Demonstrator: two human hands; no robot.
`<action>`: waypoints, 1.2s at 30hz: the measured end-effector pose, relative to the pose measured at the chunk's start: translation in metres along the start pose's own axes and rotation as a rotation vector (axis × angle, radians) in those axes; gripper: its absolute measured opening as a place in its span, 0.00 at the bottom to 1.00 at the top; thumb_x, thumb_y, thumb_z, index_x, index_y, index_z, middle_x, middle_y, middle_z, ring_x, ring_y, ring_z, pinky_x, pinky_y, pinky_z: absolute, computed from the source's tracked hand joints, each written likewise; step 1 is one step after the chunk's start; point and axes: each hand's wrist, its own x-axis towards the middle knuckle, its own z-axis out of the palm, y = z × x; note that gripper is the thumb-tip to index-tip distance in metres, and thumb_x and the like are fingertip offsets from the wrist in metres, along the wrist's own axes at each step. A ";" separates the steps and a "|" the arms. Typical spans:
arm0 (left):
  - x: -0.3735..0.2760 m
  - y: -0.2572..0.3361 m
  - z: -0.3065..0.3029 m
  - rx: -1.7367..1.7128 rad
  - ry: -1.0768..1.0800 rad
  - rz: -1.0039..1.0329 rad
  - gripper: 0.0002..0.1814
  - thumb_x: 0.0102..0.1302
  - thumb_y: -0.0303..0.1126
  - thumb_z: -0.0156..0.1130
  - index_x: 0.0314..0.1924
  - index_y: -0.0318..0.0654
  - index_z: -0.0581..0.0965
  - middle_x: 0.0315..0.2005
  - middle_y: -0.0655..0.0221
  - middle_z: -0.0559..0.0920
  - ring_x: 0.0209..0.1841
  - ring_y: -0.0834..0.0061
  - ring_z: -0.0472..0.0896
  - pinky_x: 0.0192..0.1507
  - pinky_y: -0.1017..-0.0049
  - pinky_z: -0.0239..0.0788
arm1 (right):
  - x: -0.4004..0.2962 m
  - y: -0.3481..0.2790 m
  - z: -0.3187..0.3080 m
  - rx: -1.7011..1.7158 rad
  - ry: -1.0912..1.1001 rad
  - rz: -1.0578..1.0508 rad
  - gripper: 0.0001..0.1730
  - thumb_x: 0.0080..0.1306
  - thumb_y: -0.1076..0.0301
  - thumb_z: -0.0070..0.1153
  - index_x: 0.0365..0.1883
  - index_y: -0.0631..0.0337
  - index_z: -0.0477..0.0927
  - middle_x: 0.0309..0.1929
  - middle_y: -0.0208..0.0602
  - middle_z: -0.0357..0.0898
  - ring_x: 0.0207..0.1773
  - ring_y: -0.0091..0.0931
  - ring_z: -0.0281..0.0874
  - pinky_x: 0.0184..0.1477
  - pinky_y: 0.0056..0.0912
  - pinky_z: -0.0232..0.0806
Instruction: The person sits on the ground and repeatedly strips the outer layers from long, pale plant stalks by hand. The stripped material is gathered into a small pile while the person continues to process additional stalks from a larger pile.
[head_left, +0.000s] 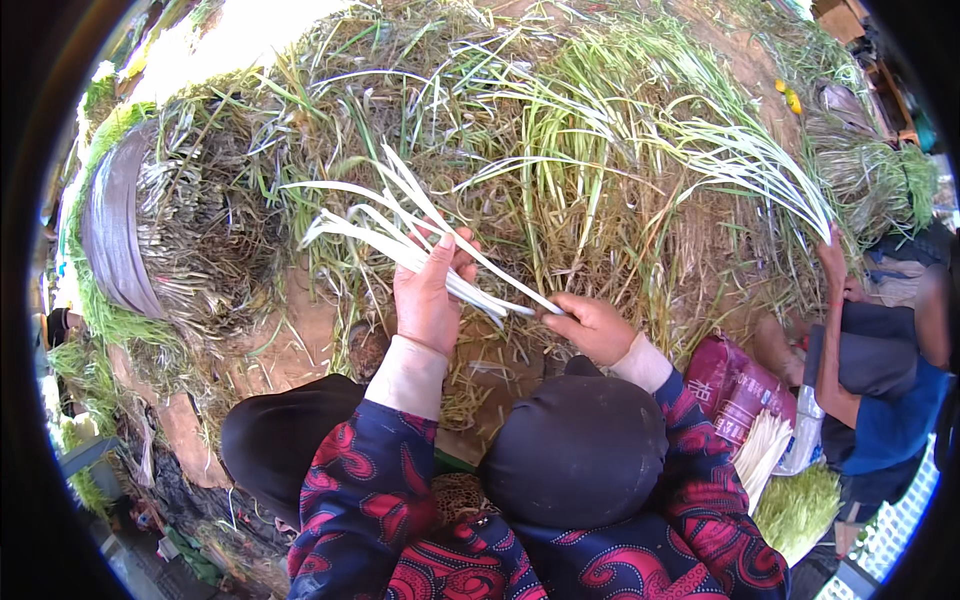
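Note:
Several pale, long plant stalks, which look like blanched chives, lie across my left hand, between its thumb and fingers. Their broad white ends fan out to the left. My right hand pinches the thin end of one stalk, right of the bunch, with thumb and forefinger. Both hands are above the ground in front of my knees. Beyond them spreads a heap of loose green and yellowish stalks with dry roots and husks.
A large bundle bound with grey cloth stands at the left. On the right a co-worker sits holding long stalks. A purple printed sack and a pile of trimmed white stalks lie near my right side.

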 end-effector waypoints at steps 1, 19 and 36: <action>0.000 0.002 0.000 0.020 0.033 0.016 0.19 0.57 0.31 0.54 0.49 0.42 0.63 0.35 0.69 0.74 0.34 0.77 0.74 0.29 0.82 0.64 | -0.005 0.008 0.006 0.026 0.025 -0.007 0.14 0.61 0.63 0.41 0.40 0.63 0.70 0.23 0.28 0.70 0.28 0.19 0.66 0.33 0.22 0.62; -0.025 -0.059 -0.008 0.371 -0.156 -0.396 0.11 0.55 0.31 0.57 0.39 0.37 0.73 0.29 0.76 0.75 0.27 0.88 0.68 0.28 0.86 0.58 | 0.008 0.003 0.027 -0.057 0.167 -0.146 0.12 0.59 0.63 0.41 0.35 0.63 0.65 0.26 0.52 0.70 0.33 0.46 0.68 0.33 0.41 0.60; -0.026 -0.047 -0.004 -0.103 -0.088 -0.470 0.17 0.61 0.31 0.45 0.51 0.42 0.61 0.25 0.72 0.67 0.28 0.78 0.68 0.28 0.82 0.66 | 0.056 0.109 0.013 0.337 0.686 0.300 0.19 0.58 0.64 0.43 0.46 0.65 0.67 0.41 0.45 0.72 0.40 0.30 0.71 0.45 0.30 0.61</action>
